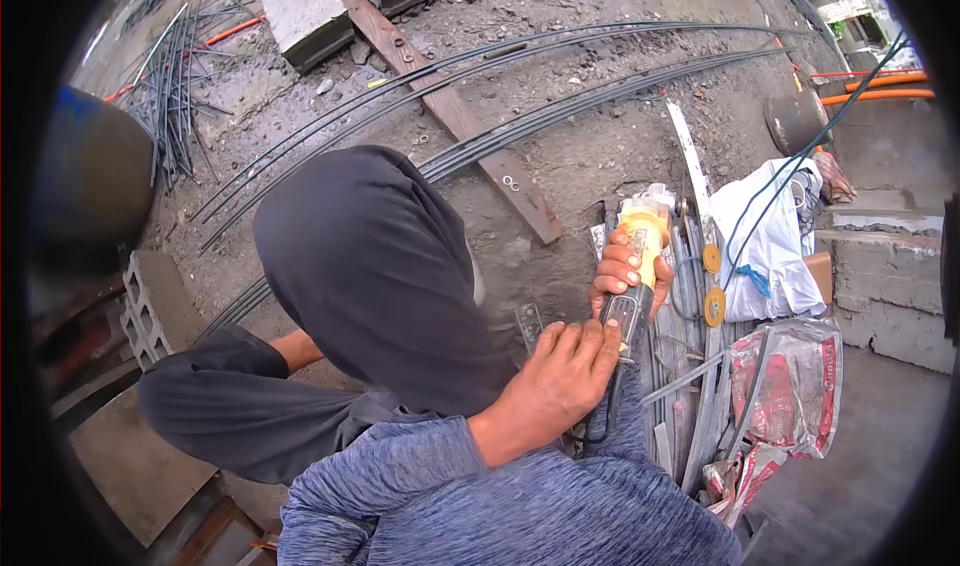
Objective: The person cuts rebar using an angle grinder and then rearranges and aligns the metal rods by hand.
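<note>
A yellow-and-black angle grinder (644, 251) is held in front of my right side, its head pointing away from me. My right hand (628, 278) wraps its fingers and thumb around the yellow body. At the black rear end, my left hand (565, 381) has its fingers bent over the handle, with the thumb hidden. A black cord (598, 434) loops down from the rear end, beside my left wrist. Metal strips (690, 366) lie in a pile just right of the grinder. Two round yellow discs (714, 307) lie on that pile.
Long rebar rods (560, 121) cross a wooden plank (455, 111) on the dirt ground. Concrete blocks (306, 18) stand at the back, near a heap of thin rods (178, 91). A white sack (770, 221) and a torn red-and-clear bag (795, 386) lie at the right, by a concrete step (890, 286).
</note>
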A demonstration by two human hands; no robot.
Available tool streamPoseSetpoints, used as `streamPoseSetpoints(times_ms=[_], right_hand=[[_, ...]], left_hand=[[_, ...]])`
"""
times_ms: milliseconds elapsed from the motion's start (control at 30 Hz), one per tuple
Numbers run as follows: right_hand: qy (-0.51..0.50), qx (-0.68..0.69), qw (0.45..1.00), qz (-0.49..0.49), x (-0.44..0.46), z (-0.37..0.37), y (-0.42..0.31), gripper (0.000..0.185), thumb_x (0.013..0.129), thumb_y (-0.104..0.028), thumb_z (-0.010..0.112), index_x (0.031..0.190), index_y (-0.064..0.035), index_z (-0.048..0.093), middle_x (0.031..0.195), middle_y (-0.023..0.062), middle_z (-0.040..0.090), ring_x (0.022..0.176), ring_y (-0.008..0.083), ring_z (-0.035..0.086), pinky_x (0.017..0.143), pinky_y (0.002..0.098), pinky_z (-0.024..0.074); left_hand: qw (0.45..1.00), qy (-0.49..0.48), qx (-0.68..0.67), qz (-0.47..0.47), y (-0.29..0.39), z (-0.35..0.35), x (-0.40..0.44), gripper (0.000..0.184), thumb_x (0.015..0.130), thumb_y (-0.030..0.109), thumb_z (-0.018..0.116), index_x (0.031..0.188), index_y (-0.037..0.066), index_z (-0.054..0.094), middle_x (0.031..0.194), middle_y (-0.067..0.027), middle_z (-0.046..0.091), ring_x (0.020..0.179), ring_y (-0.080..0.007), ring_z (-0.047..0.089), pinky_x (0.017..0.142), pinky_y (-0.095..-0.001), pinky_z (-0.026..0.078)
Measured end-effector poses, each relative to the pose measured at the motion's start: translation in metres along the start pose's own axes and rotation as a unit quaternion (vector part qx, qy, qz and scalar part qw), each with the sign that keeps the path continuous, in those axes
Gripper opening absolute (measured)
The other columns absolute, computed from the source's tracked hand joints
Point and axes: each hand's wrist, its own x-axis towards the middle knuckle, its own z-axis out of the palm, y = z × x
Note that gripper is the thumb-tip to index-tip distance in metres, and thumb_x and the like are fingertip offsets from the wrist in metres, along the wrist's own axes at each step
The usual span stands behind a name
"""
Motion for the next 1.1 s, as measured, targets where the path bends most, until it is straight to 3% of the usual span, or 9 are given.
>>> streamPoseSetpoints(times_ms=[167,300,367,500,567,667,767,1100], right_hand=[[0.063,-0.024,0.997,-0.037,-0.002,-0.009,0.004,0.054,0.090,-0.028,0.066,0.128,0.0005,0.040,0.095,0.0058,0.051,0.082,0.0170,0.055,0.078,0.0358,0.0506],[0.072,-0.012,0.997,-0.027,0.001,-0.013,0.005,0.056,0.089,-0.023,0.067,0.130,0.0021,0.039,0.096,0.0059,0.051,0.084,0.0168,0.055,0.079,0.0347,0.0493],[0.068,0.000,0.997,-0.024,0.002,-0.018,0.003,0.053,0.090,-0.027,0.065,0.128,0.0007,0.040,0.096,0.0048,0.050,0.084,0.0163,0.054,0.079,0.0360,0.0494],[0.067,-0.006,0.997,0.021,0.009,-0.031,-0.006,0.056,0.091,-0.028,0.064,0.131,0.0009,0.038,0.099,0.0053,0.050,0.087,0.0167,0.053,0.082,0.0361,0.0476],[0.086,-0.016,0.995,0.054,0.024,-0.035,0.001,0.055,0.091,-0.028,0.064,0.130,0.0006,0.039,0.099,0.0052,0.050,0.086,0.0168,0.053,0.082,0.0361,0.0478],[0.108,-0.056,0.989,0.080,0.044,-0.038,0.011,0.054,0.091,-0.029,0.065,0.129,0.0001,0.040,0.098,0.0052,0.051,0.086,0.0168,0.054,0.081,0.0361,0.0481],[0.124,-0.099,0.981,0.115,0.068,-0.040,0.031,0.053,0.091,-0.029,0.065,0.128,-0.0004,0.041,0.097,0.0052,0.051,0.085,0.0169,0.054,0.080,0.0361,0.0485],[0.134,-0.182,0.964,0.142,0.088,-0.036,0.063,0.049,0.090,-0.029,0.065,0.125,-0.0020,0.044,0.095,0.0052,0.052,0.083,0.0172,0.055,0.078,0.0361,0.0496]], left_hand=[[0.999,-0.016,0.022,-0.017,-0.005,0.007,-0.003,0.053,0.085,0.006,0.057,0.133,-0.013,0.049,0.115,-0.0200,0.060,0.099,-0.0277,0.061,0.089,-0.0373,0.047],[0.999,-0.018,0.029,-0.017,-0.010,0.006,-0.002,0.052,0.084,0.006,0.057,0.133,-0.013,0.049,0.111,-0.0188,0.062,0.095,-0.0264,0.062,0.087,-0.0359,0.048],[0.998,-0.020,0.049,-0.030,-0.009,0.008,-0.002,0.053,0.084,0.006,0.057,0.132,-0.013,0.049,0.110,-0.0186,0.062,0.094,-0.0264,0.062,0.086,-0.0360,0.047],[0.994,0.043,0.097,-0.038,-0.008,0.023,-0.002,0.047,0.084,0.008,0.055,0.125,-0.014,0.055,0.093,-0.0123,0.063,0.087,-0.0215,0.062,0.077,-0.0326,0.047],[0.987,0.090,0.124,-0.056,-0.005,0.030,-0.003,0.047,0.084,0.013,0.057,0.123,-0.013,0.058,0.095,-0.0132,0.066,0.081,-0.0207,0.062,0.076,-0.0326,0.047],[0.988,0.105,0.068,-0.090,-0.004,0.062,0.004,0.040,0.087,0.012,0.054,0.118,-0.014,0.057,0.099,-0.0178,0.068,0.094,-0.0291,0.069,0.080,-0.0387,0.050],[0.987,0.153,-0.003,-0.054,-0.013,0.084,0.014,0.028,0.085,0.013,0.056,0.097,-0.012,0.059,0.087,-0.0177,0.064,0.081,-0.0307,0.068,0.077,-0.0406,0.050],[0.978,0.197,-0.056,-0.028,-0.014,0.084,0.031,0.026,0.082,0.011,0.058,0.092,-0.013,0.060,0.083,-0.0197,0.064,0.075,-0.0340,0.069,0.066,-0.0434,0.053]])
